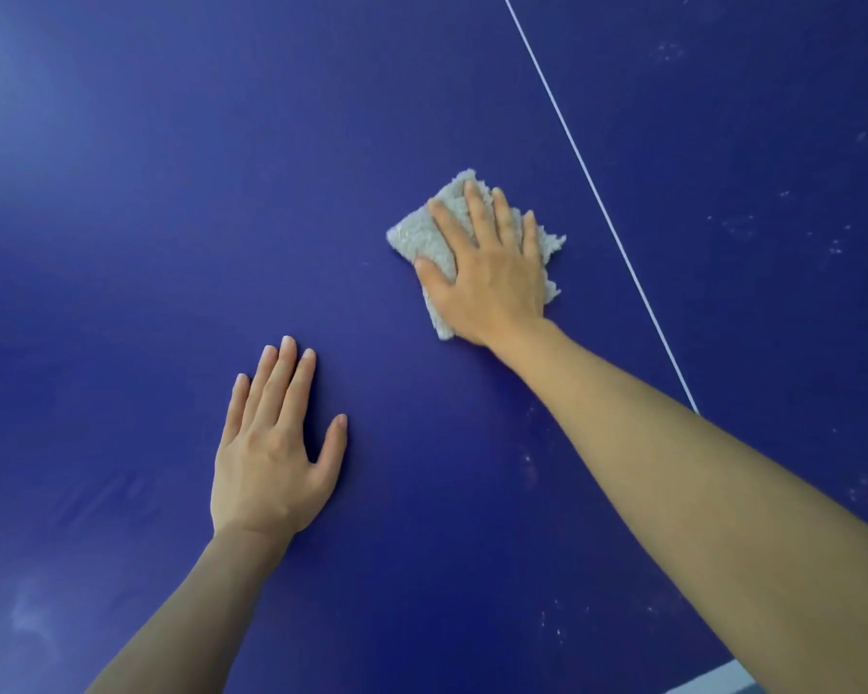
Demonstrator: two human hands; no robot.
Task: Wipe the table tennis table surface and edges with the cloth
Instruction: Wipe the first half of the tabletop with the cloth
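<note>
The dark blue table tennis table [171,202] fills almost the whole view. A folded, fluffy grey-white cloth [412,232] lies flat on it, a little right of centre. My right hand [492,273] presses down on the cloth with its fingers spread over it, arm stretched out from the lower right. My left hand [271,453] rests flat on the bare blue surface below and left of the cloth, palm down, fingers nearly together, holding nothing.
A thin white centre line [597,207] runs diagonally from the top middle to the right arm, just right of the cloth. Pale dust specks [737,227] dot the surface right of the line. The table's edge [722,676] shows at the bottom right.
</note>
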